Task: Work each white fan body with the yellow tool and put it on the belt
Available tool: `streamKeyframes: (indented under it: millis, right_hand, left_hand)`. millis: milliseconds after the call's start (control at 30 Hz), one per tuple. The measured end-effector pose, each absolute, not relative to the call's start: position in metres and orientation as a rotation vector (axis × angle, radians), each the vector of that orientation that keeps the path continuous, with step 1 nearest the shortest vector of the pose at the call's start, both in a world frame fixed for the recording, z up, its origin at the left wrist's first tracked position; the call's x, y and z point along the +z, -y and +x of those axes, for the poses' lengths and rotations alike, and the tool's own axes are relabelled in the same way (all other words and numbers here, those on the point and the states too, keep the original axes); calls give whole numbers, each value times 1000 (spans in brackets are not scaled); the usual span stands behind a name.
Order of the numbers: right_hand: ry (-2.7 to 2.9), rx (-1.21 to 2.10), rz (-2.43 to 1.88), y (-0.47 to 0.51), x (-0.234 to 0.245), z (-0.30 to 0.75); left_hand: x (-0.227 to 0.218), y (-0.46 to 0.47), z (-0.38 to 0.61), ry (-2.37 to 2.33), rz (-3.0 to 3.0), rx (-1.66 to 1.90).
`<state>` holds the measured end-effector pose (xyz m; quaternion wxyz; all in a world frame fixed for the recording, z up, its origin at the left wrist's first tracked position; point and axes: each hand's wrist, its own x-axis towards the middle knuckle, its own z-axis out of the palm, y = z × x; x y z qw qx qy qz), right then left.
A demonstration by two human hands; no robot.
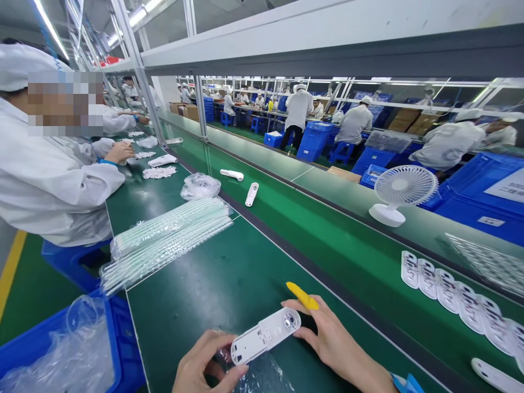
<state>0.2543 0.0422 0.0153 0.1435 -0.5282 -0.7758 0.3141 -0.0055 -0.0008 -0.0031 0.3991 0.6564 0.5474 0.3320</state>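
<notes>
A white oblong plastic housing (266, 335) is held at a tilt above the green bench, with its recessed face up and a round shiny part at its right end. My left hand (208, 364) grips the left end between thumb and fingers. At the other end, the fingers of my right hand (327, 339) are closed on the rounded tip. A yellow finger cot (302, 296) covers one right finger, which points away from the housing. Beneath the housing and by my left hand lies a clear plastic bag (268, 376), partly hidden.
A green conveyor belt (327, 234) runs beyond the bench, carrying white housings (252, 194) and a row of white oval parts (446, 292). Bagged pale sticks (172, 240) lie left. A blue bin (126, 349) holds plastic bags. A small fan (403, 188) stands across; a co-worker (53, 164) sits left.
</notes>
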Motion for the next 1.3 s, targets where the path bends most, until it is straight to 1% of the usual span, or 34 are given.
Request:
streamKeyframes:
  millis: [167,500,600,733,800,967,1033,1067,1100,1167,1200,1300]
  right_hand:
    - [2199,881,-1531,-37,14,253]
    - [2133,842,-1540,-35,5,254]
    - [2046,638,-1689,-56,10,270]
    - [1897,212,-2165,-99,20,305]
    - [1864,123,-2262,-116,22,323]
    - [1890,-6,-2294,-126,20,338]
    - [1892,-87,-2193,-113,23,321]
    - [1914,-87,-2088,-103,27,306]
    - [1913,-59,-1893,-91,31,287]
    - [2022,239,-1443,-66,39,243]
    - [2061,316,-1337,-54,42,222]
    - [2132,395,-1262,-30,43,173]
  left_hand:
    - [3,2,-3,-1373,1684,844]
    - [2,5,-4,-1378,1558,849]
    - [7,3,-6,-1352,1451,911]
    - [12,-3,-9,-1271,1315,958]
    - [12,-4,-8,-1264,1228,983]
    - [10,-3,-4,-1285,984,1021]
    - [9,-4,-1,-1292,971,1017]
    - [8,-4,0,-1297,973,1014]
    - [8,-5,1,-1302,976,1012]
    - [7,-6,4,-1299,995,1024]
    - [8,-7,5,-1298,1013,1031]
    - [8,-9,5,-1283,1074,1026]
